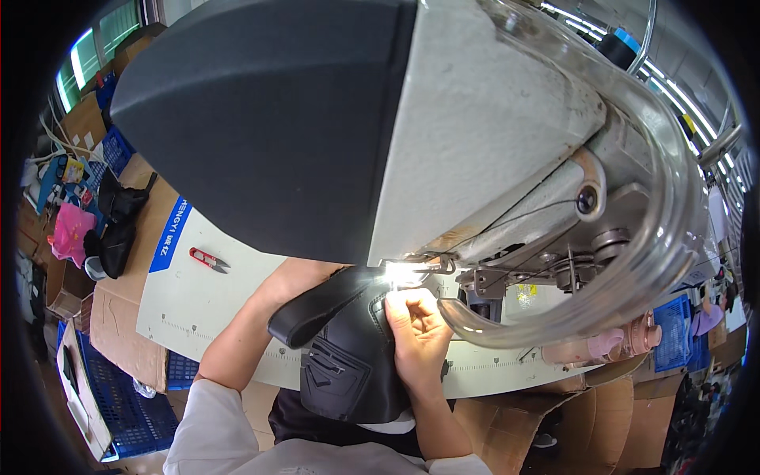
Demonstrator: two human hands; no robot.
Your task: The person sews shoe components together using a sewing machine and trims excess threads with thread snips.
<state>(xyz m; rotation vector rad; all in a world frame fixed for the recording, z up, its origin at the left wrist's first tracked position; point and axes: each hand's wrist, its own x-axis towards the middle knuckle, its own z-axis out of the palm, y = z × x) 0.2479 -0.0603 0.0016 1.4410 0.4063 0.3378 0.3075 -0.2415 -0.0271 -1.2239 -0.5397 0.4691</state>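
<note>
A black leather-like piece (344, 372) with a raised, stitched pattern and a broad folded flap (305, 313) lies at the front of the sewing machine (491, 103). Its upper edge reaches the brightly lit needle area. My right hand (418, 328) is closed, thumb and fingers pinching the piece's right edge just below the light. From the left, my left hand (309, 273) reaches behind the flap and under the machine head; its fingers are hidden there. Red-handled thread snips (209, 260) lie on the white table (237, 309), left of my left forearm.
A clear curved guard (507, 332) stands right of the needle. Pink bottles (609, 342) are at the table's right end. Blue crates (142, 412) and cardboard (123, 324) flank the left side, with black pieces (119, 229) piled farther back. An open cardboard box (554, 419) sits lower right.
</note>
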